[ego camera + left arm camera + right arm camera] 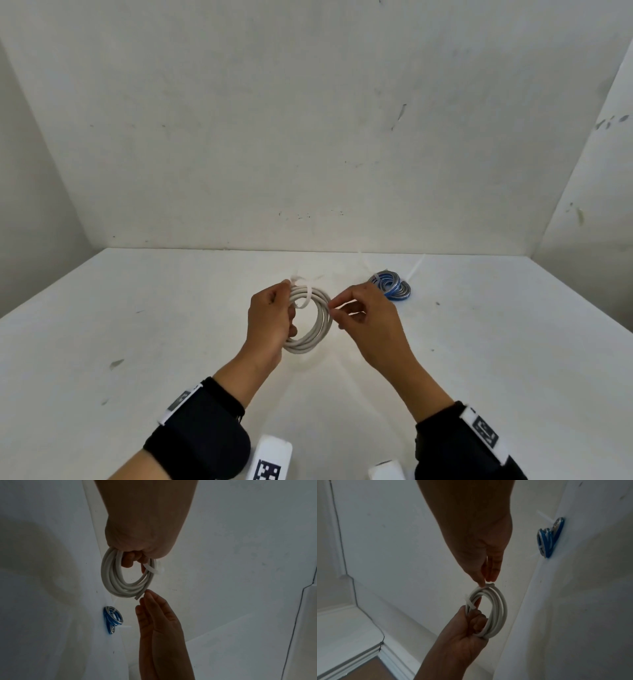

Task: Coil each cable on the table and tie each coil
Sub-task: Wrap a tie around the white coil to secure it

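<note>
My left hand (289,308) grips a coil of white cable (318,329) by its left side and holds it upright over the table. A white zip tie (305,291) is wrapped round the coil's top, just above my left fingers, with its tail sticking out. My right hand (337,308) is at the coil's right side, its fingers fairly straight, the tips touching the loose cable end (138,597). The left wrist view shows the coil (109,582), the tie (152,569) and the right hand (147,596). The right wrist view shows the coil (500,609), the tie (470,603) and both hands.
A tied coil of blue and grey cable (392,286) lies on the white table (137,342) behind my right hand, also in the wrist views as the blue coil (113,619) (547,539). A loose zip tie (414,269) lies beside it. White walls close the back and sides.
</note>
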### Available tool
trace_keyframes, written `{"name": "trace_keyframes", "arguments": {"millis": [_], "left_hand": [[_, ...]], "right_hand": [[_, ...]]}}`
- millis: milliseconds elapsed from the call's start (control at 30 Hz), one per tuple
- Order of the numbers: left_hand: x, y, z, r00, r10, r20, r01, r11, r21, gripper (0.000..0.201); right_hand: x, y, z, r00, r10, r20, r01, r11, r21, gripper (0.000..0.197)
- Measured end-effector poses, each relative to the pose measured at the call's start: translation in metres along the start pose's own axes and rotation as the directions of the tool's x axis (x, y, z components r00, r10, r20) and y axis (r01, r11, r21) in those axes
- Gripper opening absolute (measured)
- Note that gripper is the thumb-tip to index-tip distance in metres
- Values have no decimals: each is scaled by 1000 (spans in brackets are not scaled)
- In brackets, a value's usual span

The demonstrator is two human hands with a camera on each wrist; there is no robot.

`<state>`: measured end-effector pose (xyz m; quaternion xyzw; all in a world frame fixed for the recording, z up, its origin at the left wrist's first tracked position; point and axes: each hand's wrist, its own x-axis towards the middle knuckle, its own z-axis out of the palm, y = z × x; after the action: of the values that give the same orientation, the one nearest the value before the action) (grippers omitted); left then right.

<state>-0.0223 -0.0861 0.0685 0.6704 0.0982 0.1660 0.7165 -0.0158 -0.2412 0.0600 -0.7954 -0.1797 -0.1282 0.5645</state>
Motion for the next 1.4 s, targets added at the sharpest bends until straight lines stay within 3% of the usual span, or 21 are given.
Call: {"name": "trace_keyframes", "arguments": {"millis": [267, 433, 500, 600, 700, 867, 967, 1033, 1167, 1267, 1400], "left_hand": [[-3, -3, 8, 993, 98, -61, -92, 991, 97, 40], [-6, -1, 12, 984, 154, -84, -144, 983, 118, 40], [-8, 0, 16, 985, 160, -65, -152, 982, 114, 40], [-8, 0, 18, 992, 121, -45, -118, 990, 73, 40], [-7, 1, 18, 996, 86, -12, -85, 996, 18, 40], [-8, 6, 18, 999, 41, 29, -39, 996, -77, 35], [-7, 8, 17, 999, 1, 46, 3, 996, -89, 34], [-6, 8, 13, 998, -9, 61, 12, 999, -50, 36], [-7, 5, 11, 992, 7, 126, -19, 995, 94, 39], [-13, 6, 15, 979, 21, 203, -53, 987, 154, 44], [-18, 8, 17, 955, 14, 297, -65, 985, 162, 43]], "right_hand": [[1, -2, 13, 997, -22, -73, 10, 986, -168, 20], [-5, -9, 20, 994, 106, -35, -105, 994, 28, 24], [-4, -6, 23, 991, 121, -65, -123, 992, -25, 28], [0, -3, 20, 990, 53, -129, -70, 989, -131, 35], [5, 3, 16, 990, -24, -141, 5, 992, -129, 39], [7, 9, 14, 997, 5, -75, -3, 1000, 22, 32], [9, 11, 10, 999, -17, -30, 16, 999, -35, 33], [13, 10, 2, 1000, -10, 23, 11, 1000, -29, 34], [23, -10, -15, 991, 65, 116, -84, 983, 166, 17], [30, -21, -19, 975, -1, 224, -25, 993, 114, 11], [35, -21, -24, 968, -11, 250, -24, 990, 137, 5]]}}
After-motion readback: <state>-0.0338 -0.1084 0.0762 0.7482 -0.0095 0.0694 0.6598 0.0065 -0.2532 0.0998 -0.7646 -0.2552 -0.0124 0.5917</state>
